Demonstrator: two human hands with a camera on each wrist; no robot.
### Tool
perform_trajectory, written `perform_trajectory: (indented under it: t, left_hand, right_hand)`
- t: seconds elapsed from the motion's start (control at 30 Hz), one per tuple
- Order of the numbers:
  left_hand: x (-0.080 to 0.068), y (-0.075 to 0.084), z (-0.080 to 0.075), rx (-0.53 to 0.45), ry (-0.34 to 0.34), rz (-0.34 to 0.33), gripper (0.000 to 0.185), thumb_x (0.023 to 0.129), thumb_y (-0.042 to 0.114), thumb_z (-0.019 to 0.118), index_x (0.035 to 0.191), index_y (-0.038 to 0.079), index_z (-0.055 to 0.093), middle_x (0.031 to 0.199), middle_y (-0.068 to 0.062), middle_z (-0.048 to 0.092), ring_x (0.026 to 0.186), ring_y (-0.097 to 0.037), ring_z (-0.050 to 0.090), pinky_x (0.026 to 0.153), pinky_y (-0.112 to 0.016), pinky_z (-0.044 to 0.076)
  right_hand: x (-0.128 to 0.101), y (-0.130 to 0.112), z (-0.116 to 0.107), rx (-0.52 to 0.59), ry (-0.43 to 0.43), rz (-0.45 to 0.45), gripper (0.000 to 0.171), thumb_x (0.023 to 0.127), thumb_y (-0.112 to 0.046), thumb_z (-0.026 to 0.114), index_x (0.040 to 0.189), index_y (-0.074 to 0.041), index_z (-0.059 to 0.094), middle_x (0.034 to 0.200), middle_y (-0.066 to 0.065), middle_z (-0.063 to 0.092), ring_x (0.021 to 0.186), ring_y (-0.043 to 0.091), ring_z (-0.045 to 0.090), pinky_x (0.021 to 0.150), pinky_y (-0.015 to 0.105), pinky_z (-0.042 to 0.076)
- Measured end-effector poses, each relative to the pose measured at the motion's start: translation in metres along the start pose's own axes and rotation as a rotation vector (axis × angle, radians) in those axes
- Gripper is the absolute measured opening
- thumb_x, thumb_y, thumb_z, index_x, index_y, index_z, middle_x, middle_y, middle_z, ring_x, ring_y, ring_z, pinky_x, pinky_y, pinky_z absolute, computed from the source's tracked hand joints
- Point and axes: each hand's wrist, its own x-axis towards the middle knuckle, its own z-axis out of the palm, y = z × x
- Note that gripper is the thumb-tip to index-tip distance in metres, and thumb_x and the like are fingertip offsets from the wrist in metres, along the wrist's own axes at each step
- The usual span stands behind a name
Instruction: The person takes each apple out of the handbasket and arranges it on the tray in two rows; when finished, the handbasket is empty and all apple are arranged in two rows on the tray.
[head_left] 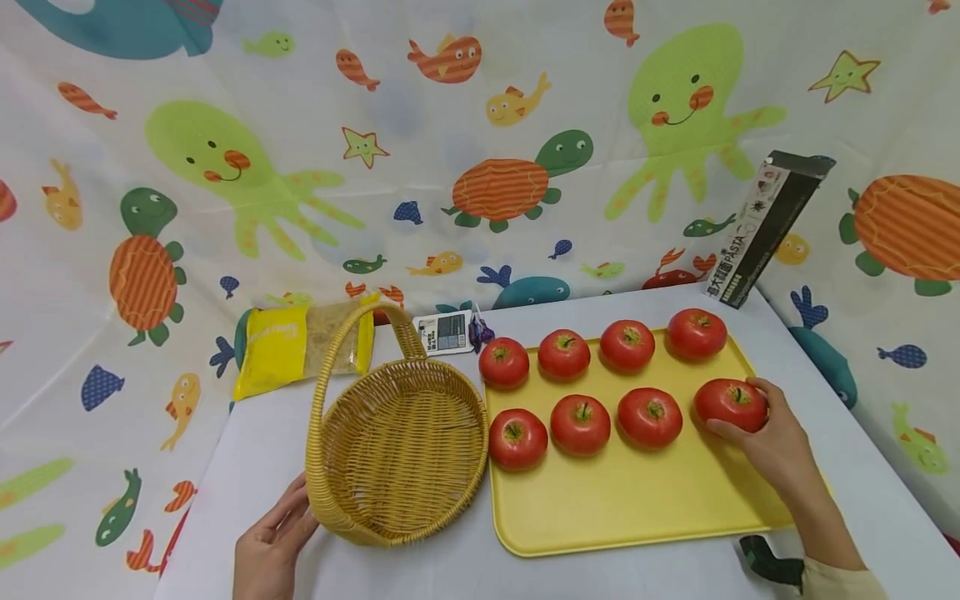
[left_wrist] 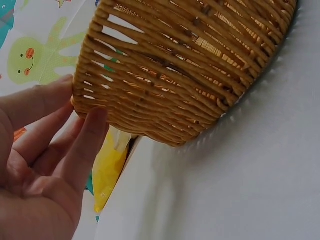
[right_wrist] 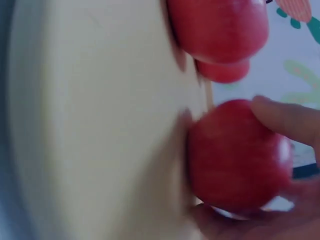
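A golden wicker basket (head_left: 408,454) with a tall arched handle stands left of the tray, nothing inside it. Against its outer left side, the fairly straight fingers of my left hand (head_left: 273,542) touch the weave; the left wrist view shows the fingertips (left_wrist: 95,117) at the basket wall (left_wrist: 165,75). My right hand (head_left: 776,446) grips a red apple (head_left: 731,403) at the right end of the front row on the yellow tray (head_left: 637,508). In the right wrist view, thumb and fingers lie around this apple (right_wrist: 237,155), close over the tray.
Several more red apples (head_left: 581,424) sit in two rows on the tray. Behind the basket lie a yellow bag (head_left: 277,350) and a white card-like pack (head_left: 444,333). A dark pasta box (head_left: 768,229) stands at the back right. A sea-animal curtain (head_left: 480,108) hangs behind the table.
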Motion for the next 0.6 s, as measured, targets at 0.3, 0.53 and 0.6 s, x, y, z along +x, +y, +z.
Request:
perform_trajectory:
  t: [0.3,0.53,0.6]
  left_hand:
    - [-0.004,0.006,0.000,0.097,0.064,-0.038,0.054,0.078,0.026,0.091,0.126,0.011,0.073,0.133,0.013,0.061,0.104,0.014,0.060,0.091,-0.018,0.056]
    - [-0.001,0.011,0.007,0.157,0.141,0.002,0.059,0.074,0.016,0.093,0.126,0.001,0.071,0.109,0.022,0.068,0.094,0.011,0.065,0.082,-0.016,0.058]
    - [-0.001,0.012,0.009,0.172,0.154,0.001,0.058,0.074,0.014,0.092,0.126,-0.001,0.070,0.103,0.024,0.068,0.091,0.011,0.065,0.080,-0.015,0.058]
  right_hand:
    - [0.022,-0.003,-0.046,-0.112,0.009,-0.064,0.086,0.105,-0.051,0.047,0.158,0.007,0.014,0.145,0.045,0.032,0.128,0.065,0.036,0.094,0.078,0.042]
    - [0.065,0.017,-0.065,-0.004,-0.335,-0.105,0.074,0.112,-0.044,0.025,0.154,0.016,0.012,0.147,0.047,0.025,0.129,0.061,0.034,0.098,0.059,0.053]
    - [0.071,0.020,-0.064,0.036,-0.374,-0.103,0.074,0.111,-0.045,0.024,0.154,0.015,0.011,0.149,0.046,0.022,0.132,0.061,0.031,0.101,0.062,0.049]
